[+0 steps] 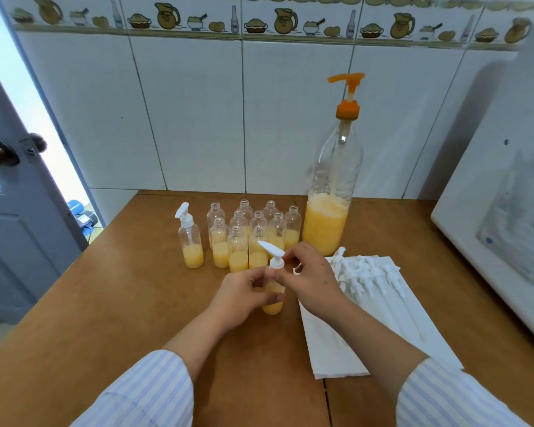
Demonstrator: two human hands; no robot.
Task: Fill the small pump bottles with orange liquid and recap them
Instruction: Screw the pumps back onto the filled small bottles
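Observation:
My left hand [244, 291] grips a small clear bottle [273, 305] part filled with orange liquid, standing on the wooden table [121, 303]. My right hand [309, 278] pinches the collar of the white pump cap [273, 254] sitting on that bottle's neck. Behind them stand several uncapped small bottles [238, 251], each part filled with orange liquid. One capped small bottle [191, 241] stands apart at the left. A tall clear bottle [330, 217] with an orange pump top holds orange liquid at the back right.
Several loose white pump caps [370, 278] lie on a white paper towel [336, 349] right of my hands. A white appliance [490, 195] stands along the table's right edge. A tiled wall is behind, a door [10, 211] at left.

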